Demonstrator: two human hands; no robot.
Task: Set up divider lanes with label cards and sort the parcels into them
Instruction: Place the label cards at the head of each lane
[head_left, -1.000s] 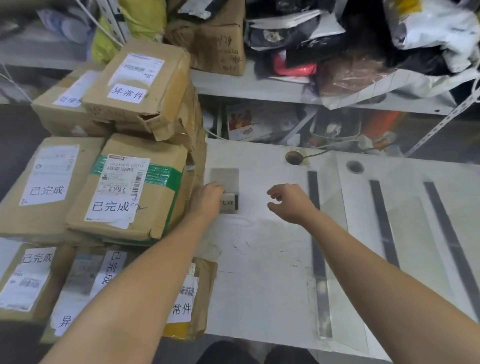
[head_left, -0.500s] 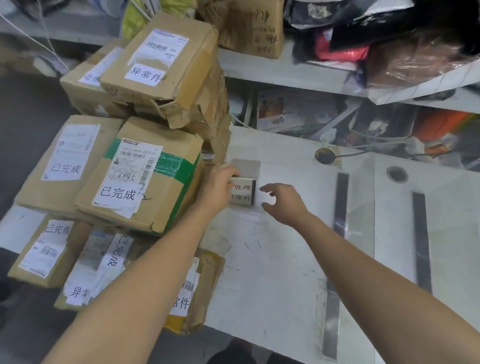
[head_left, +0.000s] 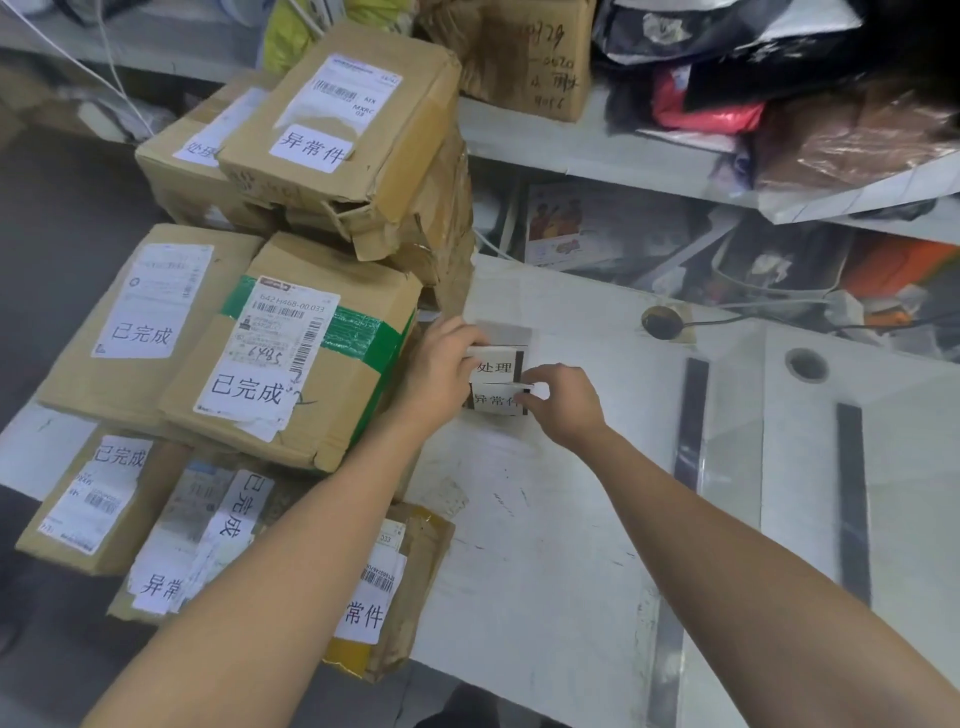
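Note:
A small stack of white label cards (head_left: 497, 384) with black print lies on the white table (head_left: 545, 519), right beside the parcel pile. My left hand (head_left: 441, 371) grips the upper card at its left edge. My right hand (head_left: 558, 402) pinches the right edge of the lower card. Several brown cardboard parcels (head_left: 291, 358) with white stickers are stacked on the table's left part, some overhanging its front edge. Clear divider strips with dark bases (head_left: 688, 421) lie flat on the table's right half.
A shelf (head_left: 597, 150) behind the table holds bags, a cardboard box and clutter. A round cable hole (head_left: 806, 365) and a dark cable grommet (head_left: 661, 321) sit in the tabletop at the back right. Another dark strip (head_left: 852, 499) lies farther right.
My right hand has moved left to the cards and taken hold of the lower one. My left hand shifted onto the upper card. The view has moved closer and leftward.

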